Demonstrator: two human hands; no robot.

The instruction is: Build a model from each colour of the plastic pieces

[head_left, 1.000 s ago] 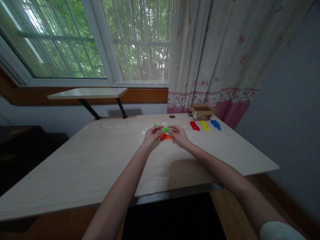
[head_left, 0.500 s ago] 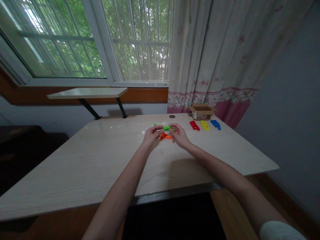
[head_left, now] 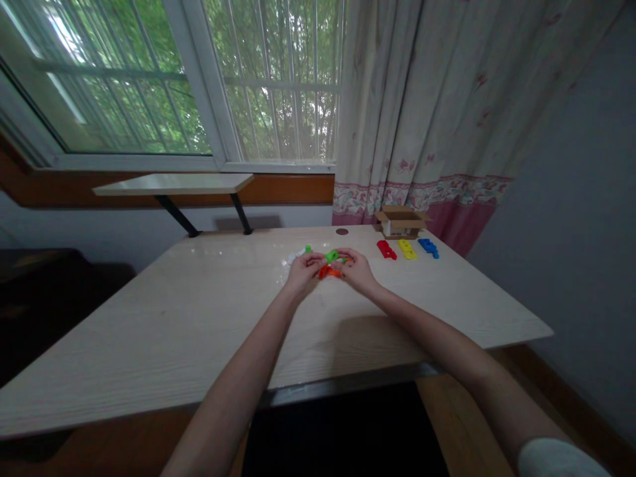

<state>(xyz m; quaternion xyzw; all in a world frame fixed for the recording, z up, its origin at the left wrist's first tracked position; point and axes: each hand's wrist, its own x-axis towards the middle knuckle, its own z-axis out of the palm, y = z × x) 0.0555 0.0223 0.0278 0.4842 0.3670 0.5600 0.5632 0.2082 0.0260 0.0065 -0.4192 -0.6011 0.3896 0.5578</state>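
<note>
My left hand [head_left: 305, 272] and my right hand [head_left: 356, 268] meet near the middle of the table, fingers bent inward. Between their fingertips they hold a small bright green plastic piece [head_left: 331, 256]; its exact kind is too small to make out. Just below it, orange plastic pieces [head_left: 330, 272] lie close to both hands, partly covered by the fingers. Another little green piece [head_left: 308, 249] is beyond my left hand, beside a clear, shiny plastic bag or wrap [head_left: 292, 257].
To the right lie a red plastic piece [head_left: 386, 250], a yellow one [head_left: 407, 249] and a blue one [head_left: 428, 248]. Behind them stands an open cardboard box [head_left: 401, 223]. A raised shelf [head_left: 173, 185] is at the back left of the pale wooden table [head_left: 199, 331].
The green piece between my hands has turned from lying level to a tilt. My left fingers have shifted slightly to the right, and both hands still hold it.
</note>
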